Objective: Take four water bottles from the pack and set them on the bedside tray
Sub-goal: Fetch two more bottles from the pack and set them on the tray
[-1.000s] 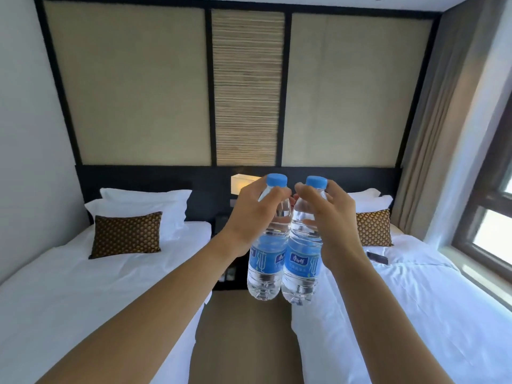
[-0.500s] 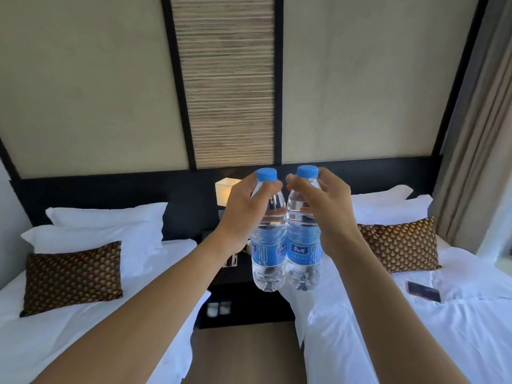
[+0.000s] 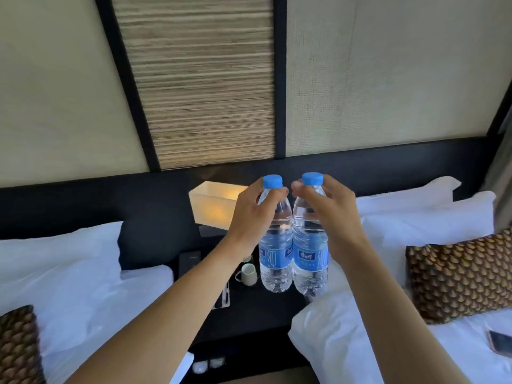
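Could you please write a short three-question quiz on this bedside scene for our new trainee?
1. True or false: the left hand and the right hand each grip one bottle near its neck.
2. What colour is the cap of the left bottle and of the right bottle?
3. Which item stands on the dark nightstand just left of the bottles? A) a white cup B) a red kettle C) a green plant

Key
1. True; both bottles are upright, side by side, held in the air.
2. Blue.
3. A.
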`<state>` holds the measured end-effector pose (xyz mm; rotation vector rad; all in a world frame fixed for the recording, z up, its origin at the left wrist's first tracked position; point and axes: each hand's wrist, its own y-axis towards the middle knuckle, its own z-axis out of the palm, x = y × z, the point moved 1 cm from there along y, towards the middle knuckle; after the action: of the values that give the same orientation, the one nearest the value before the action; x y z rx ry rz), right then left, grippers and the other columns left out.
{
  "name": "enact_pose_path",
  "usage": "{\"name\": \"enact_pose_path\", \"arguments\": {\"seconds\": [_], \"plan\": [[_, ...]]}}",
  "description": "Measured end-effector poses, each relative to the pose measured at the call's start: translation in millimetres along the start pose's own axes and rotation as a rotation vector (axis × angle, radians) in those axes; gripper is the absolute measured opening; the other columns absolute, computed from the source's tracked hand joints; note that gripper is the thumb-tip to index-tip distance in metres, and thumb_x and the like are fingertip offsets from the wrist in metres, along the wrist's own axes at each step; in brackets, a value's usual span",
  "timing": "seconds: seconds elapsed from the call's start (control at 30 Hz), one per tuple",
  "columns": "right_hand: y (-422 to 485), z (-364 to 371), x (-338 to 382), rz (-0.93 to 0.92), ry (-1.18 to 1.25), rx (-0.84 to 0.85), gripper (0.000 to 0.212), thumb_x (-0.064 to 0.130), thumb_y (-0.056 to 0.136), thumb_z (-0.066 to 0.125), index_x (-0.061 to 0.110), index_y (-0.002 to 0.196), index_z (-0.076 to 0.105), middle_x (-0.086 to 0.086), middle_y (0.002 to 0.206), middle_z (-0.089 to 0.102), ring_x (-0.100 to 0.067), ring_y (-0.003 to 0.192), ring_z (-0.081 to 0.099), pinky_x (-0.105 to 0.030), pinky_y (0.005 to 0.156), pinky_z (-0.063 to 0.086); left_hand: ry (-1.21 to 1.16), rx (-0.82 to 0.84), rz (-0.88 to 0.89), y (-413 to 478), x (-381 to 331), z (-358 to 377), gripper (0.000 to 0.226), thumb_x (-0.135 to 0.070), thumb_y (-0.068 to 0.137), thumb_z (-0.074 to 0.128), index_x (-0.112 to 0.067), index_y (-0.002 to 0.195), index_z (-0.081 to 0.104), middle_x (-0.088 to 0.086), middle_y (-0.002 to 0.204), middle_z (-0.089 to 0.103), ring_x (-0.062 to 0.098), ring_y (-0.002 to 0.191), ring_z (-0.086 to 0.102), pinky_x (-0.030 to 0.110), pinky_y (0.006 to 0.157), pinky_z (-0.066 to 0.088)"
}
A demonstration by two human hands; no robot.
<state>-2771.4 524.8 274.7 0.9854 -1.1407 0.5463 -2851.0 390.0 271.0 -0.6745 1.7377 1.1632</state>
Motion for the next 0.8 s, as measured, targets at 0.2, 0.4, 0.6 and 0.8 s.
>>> {"name": "enact_pose_path", "arguments": {"seconds": [0.2,0.4,0.6,0.8], "plan": [[124.7,10.6,-206.1,0.026,-0.046,-0.041,0.014,0.035,0.083,0.080,0.024,0.091,0.077,0.007,0.081,0.075,-0.007,0.076,0.071,-0.028,0.072,0.061,0.017,0.052,0.040,114.4,210.7,22.1,0.015,-0.040,0.086,0.058,-0.026,0.083,0.063,-0.014,0.070,0.069,-0.002,0.069,0.065,0.011,0.064,0.049],[188.2,2.8,-438.5,0.020,-0.040,-0.008,0.017,0.029,0.083,0.080,0.016,0.093,0.076,-0.020,0.089,0.073,-0.020,0.079,0.072,-0.056,0.083,0.061,0.039,0.092,0.047,160.9,440.6,56.4,0.010,-0.030,0.093,0.058,-0.026,0.084,0.061,-0.017,0.072,0.066,-0.004,0.069,0.060,0.009,0.067,0.046],[221.3,10.7,-659.9,-0.041,0.004,-0.022,0.013,0.026,0.085,0.082,0.017,0.092,0.077,-0.013,0.084,0.075,-0.020,0.078,0.071,-0.052,0.078,0.062,0.097,0.064,0.128,184.9,650.2,68.9,0.014,-0.031,0.095,0.063,-0.025,0.083,0.062,-0.020,0.070,0.061,-0.005,0.066,0.055,0.008,0.064,0.044],[251.2,20.1,-800.4,-0.082,-0.009,-0.002,0.015,0.034,0.085,0.083,0.024,0.096,0.080,-0.018,0.096,0.076,-0.043,0.099,0.072,-0.063,0.087,0.060,0.121,0.033,0.089,207.2,783.6,73.9,0.009,-0.023,0.098,0.064,-0.029,0.095,0.070,-0.026,0.081,0.071,-0.009,0.080,0.065,0.006,0.069,0.046]]}}
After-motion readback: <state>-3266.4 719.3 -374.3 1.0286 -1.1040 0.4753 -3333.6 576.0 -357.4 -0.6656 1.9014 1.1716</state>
